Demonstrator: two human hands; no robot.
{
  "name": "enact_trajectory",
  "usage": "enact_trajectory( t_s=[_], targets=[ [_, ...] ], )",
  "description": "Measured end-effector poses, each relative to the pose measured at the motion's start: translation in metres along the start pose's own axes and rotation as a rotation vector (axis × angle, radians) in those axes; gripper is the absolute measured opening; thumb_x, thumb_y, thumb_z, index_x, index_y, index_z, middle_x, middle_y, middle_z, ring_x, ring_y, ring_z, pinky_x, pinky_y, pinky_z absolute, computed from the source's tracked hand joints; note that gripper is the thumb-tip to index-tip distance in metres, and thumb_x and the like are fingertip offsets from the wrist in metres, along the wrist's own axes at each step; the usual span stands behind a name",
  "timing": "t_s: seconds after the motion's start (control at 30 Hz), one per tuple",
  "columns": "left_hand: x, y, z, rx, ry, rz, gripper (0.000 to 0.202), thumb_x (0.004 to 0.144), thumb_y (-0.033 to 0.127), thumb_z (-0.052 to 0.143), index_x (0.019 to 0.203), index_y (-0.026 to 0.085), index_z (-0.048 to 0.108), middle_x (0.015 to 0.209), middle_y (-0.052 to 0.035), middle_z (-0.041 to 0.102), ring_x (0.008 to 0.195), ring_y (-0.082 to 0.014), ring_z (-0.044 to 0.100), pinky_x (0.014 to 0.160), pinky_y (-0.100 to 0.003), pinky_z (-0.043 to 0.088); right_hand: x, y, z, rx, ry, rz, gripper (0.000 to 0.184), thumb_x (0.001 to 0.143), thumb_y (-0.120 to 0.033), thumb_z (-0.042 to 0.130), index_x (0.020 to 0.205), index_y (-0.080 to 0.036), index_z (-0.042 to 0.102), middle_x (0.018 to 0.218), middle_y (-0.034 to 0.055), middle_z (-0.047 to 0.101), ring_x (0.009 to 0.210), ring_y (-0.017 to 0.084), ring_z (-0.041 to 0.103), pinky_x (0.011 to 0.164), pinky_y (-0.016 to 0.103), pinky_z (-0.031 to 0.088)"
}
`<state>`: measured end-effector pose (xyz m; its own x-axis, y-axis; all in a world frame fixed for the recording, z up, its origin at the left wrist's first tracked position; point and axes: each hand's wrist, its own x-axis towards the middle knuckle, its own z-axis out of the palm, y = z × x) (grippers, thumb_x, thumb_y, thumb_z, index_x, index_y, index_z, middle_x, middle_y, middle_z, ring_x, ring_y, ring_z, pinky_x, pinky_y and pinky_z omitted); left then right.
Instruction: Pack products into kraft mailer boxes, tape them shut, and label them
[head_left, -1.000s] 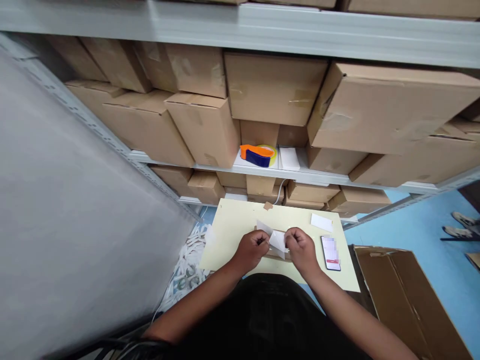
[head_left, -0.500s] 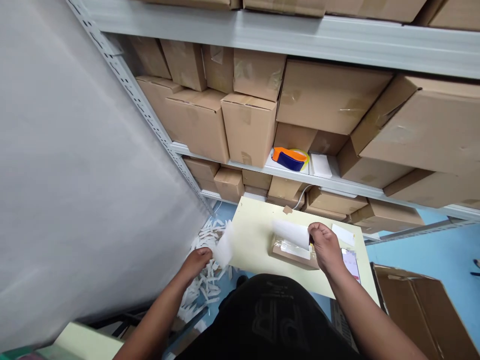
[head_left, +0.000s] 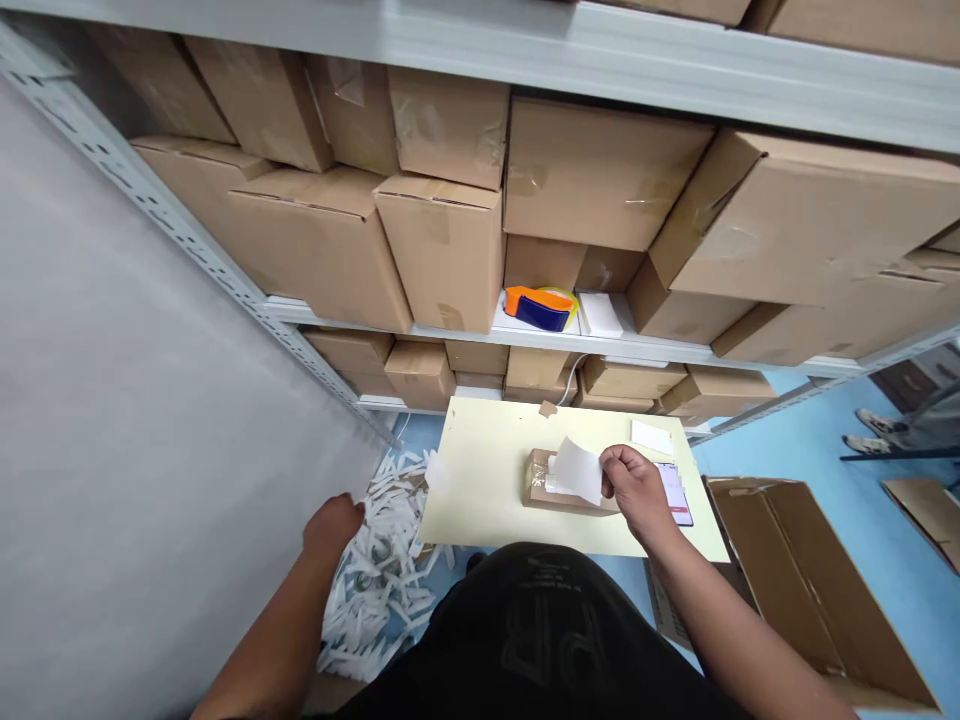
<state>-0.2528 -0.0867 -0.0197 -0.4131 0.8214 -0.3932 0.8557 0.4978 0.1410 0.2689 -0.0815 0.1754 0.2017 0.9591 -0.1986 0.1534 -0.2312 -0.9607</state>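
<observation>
My right hand (head_left: 631, 484) is closed, pinching the edge of a white paper label (head_left: 577, 468). The label hangs slightly curled over a small taped cardboard box (head_left: 535, 490) on the cream table (head_left: 480, 450). Part of the box is hidden under the paper. My left hand (head_left: 334, 525) is out to the left, fingers curled in, with nothing visible in it. To its right, apart from it, a blurred white paper piece (head_left: 435, 472) shows at the table's left edge. Below lies a heap of white paper strips (head_left: 382, 560) on the floor.
A phone (head_left: 675, 492) and a white card stack (head_left: 651, 437) lie at the table's right. Behind stands a shelf rack (head_left: 450, 342) full of cardboard boxes, with an orange and blue tape dispenser (head_left: 541, 308). An open carton (head_left: 810, 580) is at right; a person's shoes (head_left: 874, 430) show beyond.
My left hand has let go of the white paper piece and moved left and away from it. The label in my right hand has swung more upright. The view has shifted right.
</observation>
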Motion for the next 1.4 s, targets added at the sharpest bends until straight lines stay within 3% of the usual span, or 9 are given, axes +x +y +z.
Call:
enact_trajectory(
  t_s=[0.17, 0.3, 0.47, 0.53, 0.63, 0.9, 1.03, 1.23, 1.4],
  targets=[
    [-0.042, 0.140, -0.023, -0.369, -0.084, 0.340, 0.031, 0.087, 0.048, 0.053, 0.073, 0.021, 0.057, 0.081, -0.0075, 0.070, 0.084, -0.0253, 0.068, 0.073, -0.031, 0.046, -0.002, -0.001, -0.010, 0.003, -0.039, 0.019, 0.019, 0.084, -0.040, 0.063, 0.081, -0.021, 0.064, 0.050, -0.0053, 0.057, 0.045, 0.014, 0.053, 0.049, 0.024, 0.041],
    [-0.089, 0.247, -0.028, -0.955, -0.668, 0.419, 0.048, 0.085, 0.066, 0.057, 0.094, 0.020, 0.063, 0.075, -0.0031, 0.067, 0.064, -0.0180, 0.065, 0.060, -0.028, 0.045, -0.002, 0.000, -0.021, -0.066, -0.092, -0.028, 0.024, 0.089, -0.045, 0.063, 0.083, -0.021, 0.063, 0.051, -0.0051, 0.058, 0.046, 0.014, 0.055, 0.050, 0.025, 0.044],
    [-0.114, 0.323, -0.032, -1.199, -0.998, 0.345, 0.055, 0.089, 0.068, 0.055, 0.110, 0.017, 0.061, 0.074, -0.0031, 0.068, 0.057, -0.0141, 0.060, 0.056, -0.025, 0.041, -0.002, 0.004, -0.043, -0.186, -0.158, -0.285, 0.019, 0.093, -0.037, 0.060, 0.083, -0.022, 0.064, 0.092, 0.0062, 0.076, 0.082, 0.020, 0.071, 0.072, 0.031, 0.055],
    [-0.120, 0.337, -0.035, -1.257, -1.017, 0.356, 0.058, 0.089, 0.071, 0.052, 0.107, 0.017, 0.062, 0.077, -0.0038, 0.068, 0.060, -0.0146, 0.061, 0.058, -0.026, 0.044, -0.003, 0.006, -0.052, -0.254, -0.151, -0.417, 0.014, 0.093, -0.031, 0.060, 0.082, -0.023, 0.065, 0.104, 0.0072, 0.076, 0.097, 0.022, 0.071, 0.084, 0.034, 0.055],
    [-0.132, 0.346, -0.040, -1.283, -0.909, 0.392, 0.058, 0.088, 0.073, 0.053, 0.096, 0.016, 0.064, 0.077, -0.0035, 0.065, 0.067, -0.0161, 0.060, 0.062, -0.027, 0.045, -0.003, 0.011, -0.065, -0.330, -0.127, -0.535, 0.009, 0.091, -0.023, 0.060, 0.083, -0.025, 0.066, 0.106, 0.0068, 0.075, 0.104, 0.023, 0.070, 0.092, 0.038, 0.055],
    [-0.161, 0.355, -0.029, -1.139, -0.716, 0.481, 0.037, 0.082, 0.055, 0.064, 0.089, 0.019, 0.062, 0.075, 0.0010, 0.058, 0.063, -0.0129, 0.053, 0.060, -0.024, 0.041, 0.002, 0.054, -0.084, -0.367, -0.110, -0.590, 0.016, 0.084, -0.012, 0.057, 0.088, -0.025, 0.065, 0.113, 0.0084, 0.072, 0.103, 0.023, 0.070, 0.088, 0.039, 0.057],
    [-0.157, 0.359, -0.017, -1.051, -0.627, 0.545, 0.036, 0.083, 0.055, 0.062, 0.093, 0.020, 0.061, 0.077, 0.0000, 0.061, 0.069, -0.0156, 0.058, 0.067, -0.027, 0.047, 0.007, 0.082, -0.079, -0.413, -0.100, -0.610, 0.011, 0.084, -0.015, 0.060, 0.087, -0.024, 0.066, 0.113, 0.0100, 0.073, 0.105, 0.024, 0.071, 0.091, 0.040, 0.058],
    [-0.143, 0.364, -0.001, -0.698, -0.305, 0.605, 0.009, 0.083, 0.030, 0.062, 0.086, 0.022, 0.061, 0.078, 0.0026, 0.062, 0.072, -0.0145, 0.057, 0.069, -0.026, 0.043, 0.021, 0.118, -0.072, -0.519, -0.108, -0.642, 0.011, 0.088, -0.021, 0.059, 0.091, -0.022, 0.069, 0.115, 0.0121, 0.073, 0.107, 0.025, 0.071, 0.092, 0.039, 0.060],
    [-0.136, 0.366, 0.017, -0.525, -0.212, 0.573, 0.007, 0.085, 0.024, 0.061, 0.093, 0.024, 0.061, 0.081, 0.0021, 0.065, 0.075, -0.0154, 0.060, 0.070, -0.026, 0.042, 0.034, 0.140, -0.066, -0.653, -0.153, -0.619, 0.014, 0.090, -0.023, 0.058, 0.094, -0.020, 0.071, 0.120, 0.0142, 0.072, 0.110, 0.027, 0.069, 0.094, 0.043, 0.059]
  ],
)
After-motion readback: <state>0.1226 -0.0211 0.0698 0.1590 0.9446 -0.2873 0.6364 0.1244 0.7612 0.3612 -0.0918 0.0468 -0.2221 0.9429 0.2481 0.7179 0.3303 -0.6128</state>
